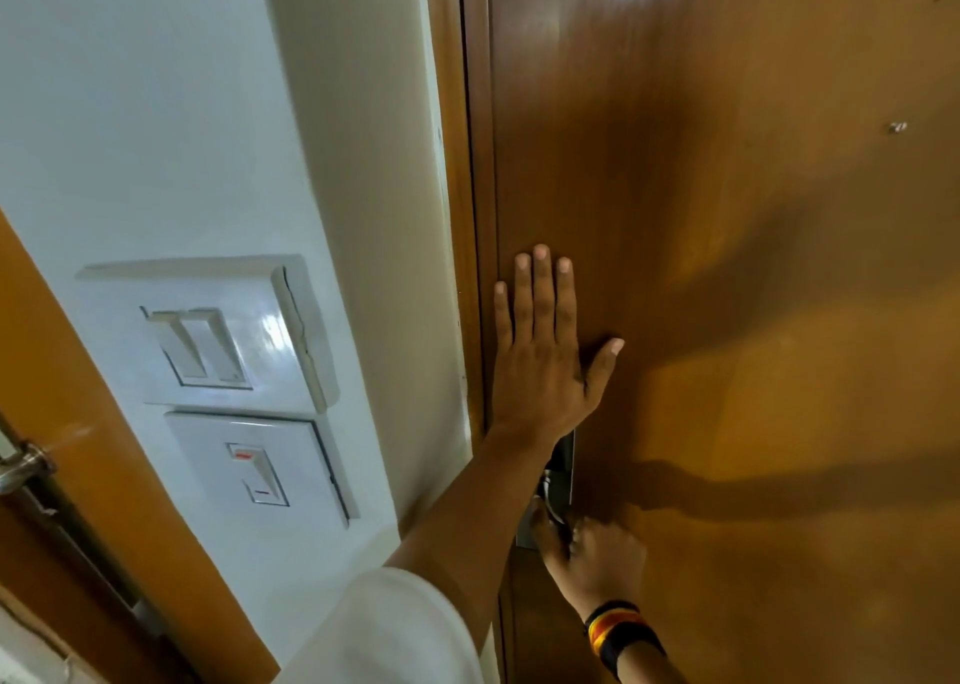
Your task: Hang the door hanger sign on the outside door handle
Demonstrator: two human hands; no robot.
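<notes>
No door hanger sign is seen anywhere in view; neither hand carries one, so its location cannot be told. The door handle (551, 496) is mostly hidden: only a bit of bright metal and its steel backplate (565, 457) show, right at the latch edge of the wooden door (727, 215). The right hand (592, 553) is wrapped down over that handle, fingers curled around it, probably so the latch can be worked; how firmly it is gripped cannot be told because of blur. A striped wristband (621, 629) is worn just behind that grip. Directly above the grip, the left hand (545, 350) is laid flat and open on the door face, fingers spread upward, holding nothing; it is judged to be bracing or pushing the door while the handle is turned. The left forearm crosses over the backplate, with a white sleeve (395, 631) at the near end. Just left of the flat hand runs the door frame (470, 215), and the door appears closed against it. Further left of the grips, a white wall (156, 111) carries a double switch plate (208, 330) with a single switch plate (260, 465) under it. Far left, part of another door with a metal handle (23, 467) is seen. Judgement: the hanging step is not yet begun; the door likely needs opening so the outside handle can be reached.
</notes>
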